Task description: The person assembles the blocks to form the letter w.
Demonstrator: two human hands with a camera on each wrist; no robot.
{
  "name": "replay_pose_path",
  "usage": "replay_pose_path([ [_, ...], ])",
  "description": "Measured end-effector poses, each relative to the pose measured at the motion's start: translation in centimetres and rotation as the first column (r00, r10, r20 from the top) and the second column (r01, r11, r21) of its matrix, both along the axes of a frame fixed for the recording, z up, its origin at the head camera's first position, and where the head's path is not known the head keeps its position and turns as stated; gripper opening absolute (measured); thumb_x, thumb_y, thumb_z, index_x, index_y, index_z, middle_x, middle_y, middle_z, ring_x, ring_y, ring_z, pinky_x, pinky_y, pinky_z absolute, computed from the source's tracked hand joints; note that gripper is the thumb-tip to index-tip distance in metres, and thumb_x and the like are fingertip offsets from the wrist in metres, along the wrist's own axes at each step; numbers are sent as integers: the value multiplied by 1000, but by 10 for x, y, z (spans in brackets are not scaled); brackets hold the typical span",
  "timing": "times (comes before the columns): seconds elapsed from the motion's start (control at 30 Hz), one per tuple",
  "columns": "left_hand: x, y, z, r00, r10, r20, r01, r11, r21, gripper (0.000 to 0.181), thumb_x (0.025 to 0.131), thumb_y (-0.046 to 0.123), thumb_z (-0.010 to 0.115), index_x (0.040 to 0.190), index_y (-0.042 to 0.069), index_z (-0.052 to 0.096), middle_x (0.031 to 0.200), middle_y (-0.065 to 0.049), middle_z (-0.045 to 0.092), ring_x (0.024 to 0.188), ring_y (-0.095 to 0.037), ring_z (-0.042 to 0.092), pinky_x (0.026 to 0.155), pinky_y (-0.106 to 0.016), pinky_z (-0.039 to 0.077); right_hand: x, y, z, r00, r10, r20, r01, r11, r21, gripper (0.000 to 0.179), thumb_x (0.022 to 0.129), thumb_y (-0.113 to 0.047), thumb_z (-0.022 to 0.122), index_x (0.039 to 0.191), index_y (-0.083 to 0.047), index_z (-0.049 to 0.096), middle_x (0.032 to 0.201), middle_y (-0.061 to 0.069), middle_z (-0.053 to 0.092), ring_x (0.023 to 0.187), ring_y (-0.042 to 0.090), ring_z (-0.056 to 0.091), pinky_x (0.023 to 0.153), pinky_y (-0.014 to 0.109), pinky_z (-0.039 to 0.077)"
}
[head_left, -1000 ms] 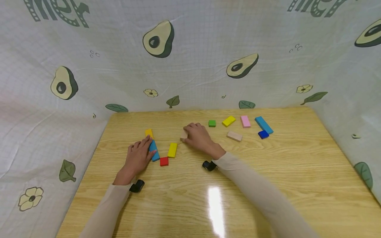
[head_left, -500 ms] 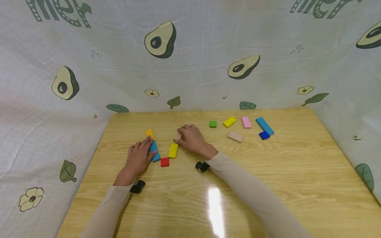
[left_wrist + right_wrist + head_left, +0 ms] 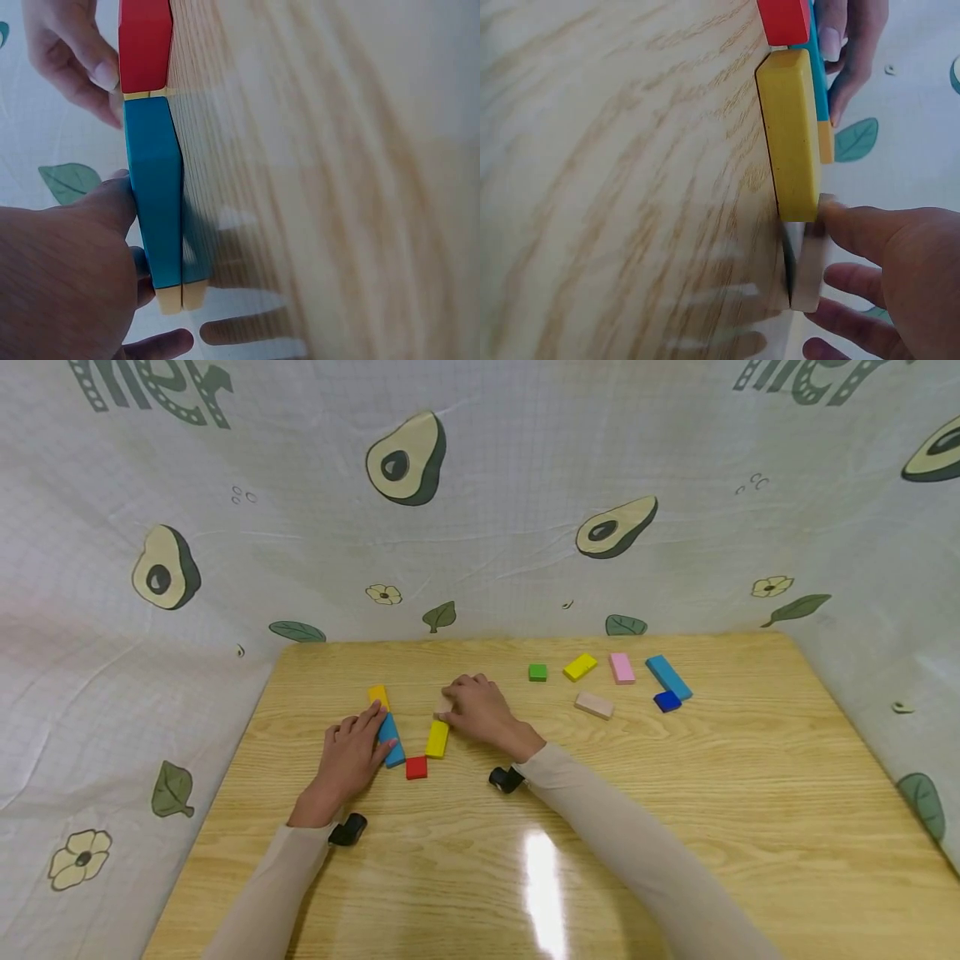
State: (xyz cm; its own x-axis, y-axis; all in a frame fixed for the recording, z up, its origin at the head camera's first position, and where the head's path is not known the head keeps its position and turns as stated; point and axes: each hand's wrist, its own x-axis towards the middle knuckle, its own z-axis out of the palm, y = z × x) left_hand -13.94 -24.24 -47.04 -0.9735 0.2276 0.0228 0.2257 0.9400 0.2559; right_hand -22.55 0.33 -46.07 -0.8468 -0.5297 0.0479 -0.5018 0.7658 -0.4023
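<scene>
- Head view: the right hand [image 3: 483, 707] pinches a plain block [image 3: 441, 707] at the far end of a yellow block [image 3: 437, 740]. Whether those two ends touch is hard to tell here.
- Also from the head: the left hand [image 3: 350, 754] rests on a blue block [image 3: 388, 730], fingers relaxed rather than wrapped round it. An orange block [image 3: 378, 695] lies at its far end; a red block [image 3: 416, 767] sits by its near end. If that hand pressed sideways, the blue block could swing and spoil the line with the orange one.
- Further right on the table [image 3: 750, 777] lie a green block [image 3: 537, 672], a pink block [image 3: 622, 668] and others, well apart from both hands.
- Left wrist view: the blue block lies flat, its end close to the red block — a slight push along its length could shove the red one.
- Right wrist view: the plain block sits low, between thumb and fingers, right at the yellow block's end. Pushing too hard there would probably drive the yellow block towards the red one; an early release might leave the plain block crooked — its end is blurred, so its exact angle is uncertain.
</scene>
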Motion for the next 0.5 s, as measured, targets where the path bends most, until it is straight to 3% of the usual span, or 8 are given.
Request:
replay_pose_path([
  [0.5, 1, 1, 3, 1000, -1, 9, 1, 1000, 13, 59, 110, 26, 60, 158, -3, 44, 167, -23, 36, 140, -50, 43, 111, -67, 31, 4, 0, 0, 1000, 26, 0, -26, 999, 23, 47, 104, -30, 72, 146, -9, 66, 146, 12, 62, 130, 34, 56, 108, 51, 47],
])
